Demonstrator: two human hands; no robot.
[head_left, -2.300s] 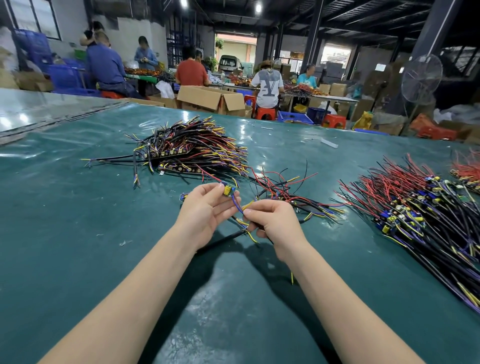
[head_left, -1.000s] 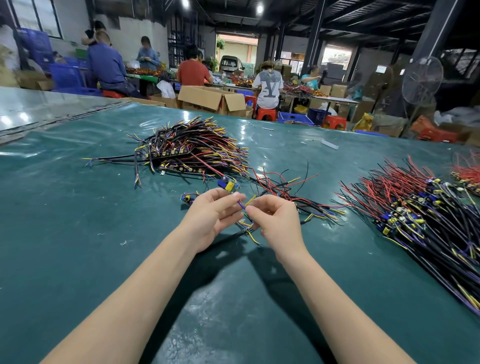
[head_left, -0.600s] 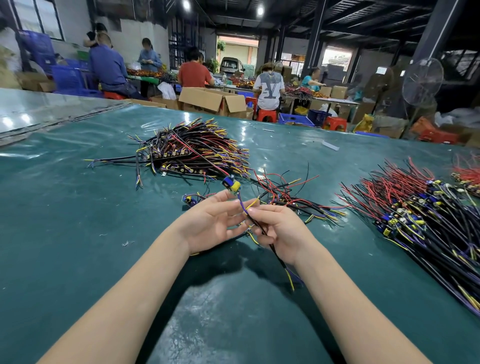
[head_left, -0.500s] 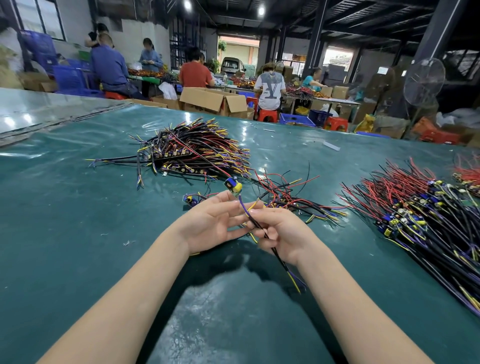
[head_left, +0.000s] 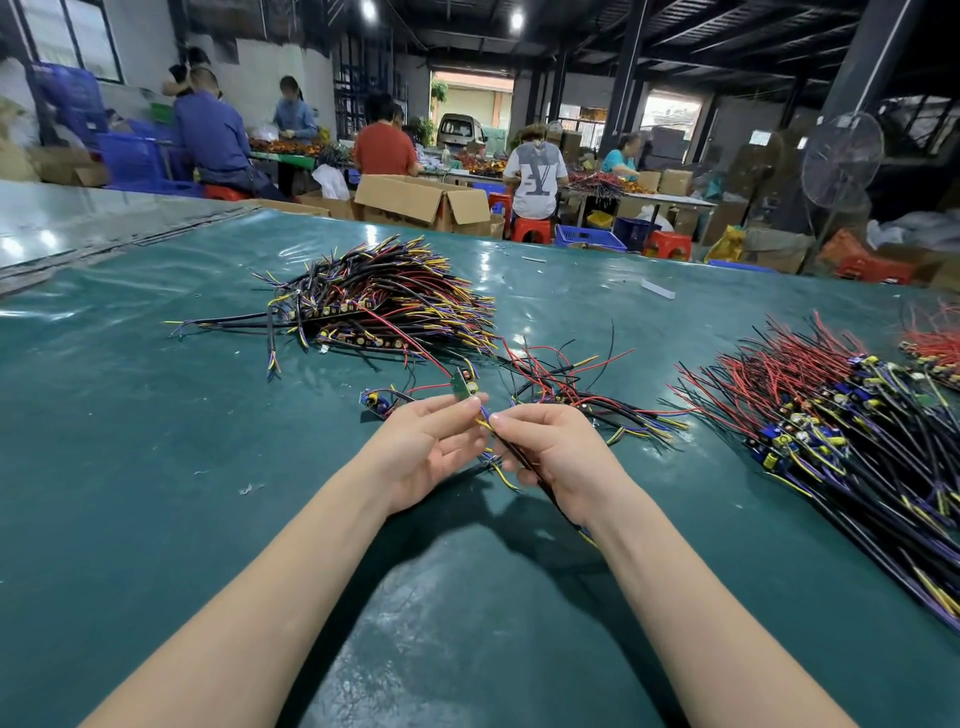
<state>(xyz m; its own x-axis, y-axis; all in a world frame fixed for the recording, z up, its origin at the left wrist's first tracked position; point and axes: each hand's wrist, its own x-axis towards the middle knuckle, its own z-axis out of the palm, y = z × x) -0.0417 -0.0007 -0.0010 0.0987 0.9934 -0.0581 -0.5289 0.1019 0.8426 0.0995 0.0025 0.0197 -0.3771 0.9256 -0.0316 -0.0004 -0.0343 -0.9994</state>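
Observation:
My left hand and my right hand meet above the green table. Between the left fingertips sits a small green circuit board with red, purple and yellow leads. The right hand pinches the purple and yellow leads just under the board, and a black sheathed cable runs down through its palm toward the wrist. A second small board lies on the table just beyond the left hand.
A heap of wired boards lies at the far centre. Loose red and black wires lie past my right hand. A long pile of harnesses fills the right side. People work at benches behind, by cardboard boxes and a fan.
The board has turned in my left fingers, showing its green face. My right hand has slid up the leads toward the board, and both hands stay close together.

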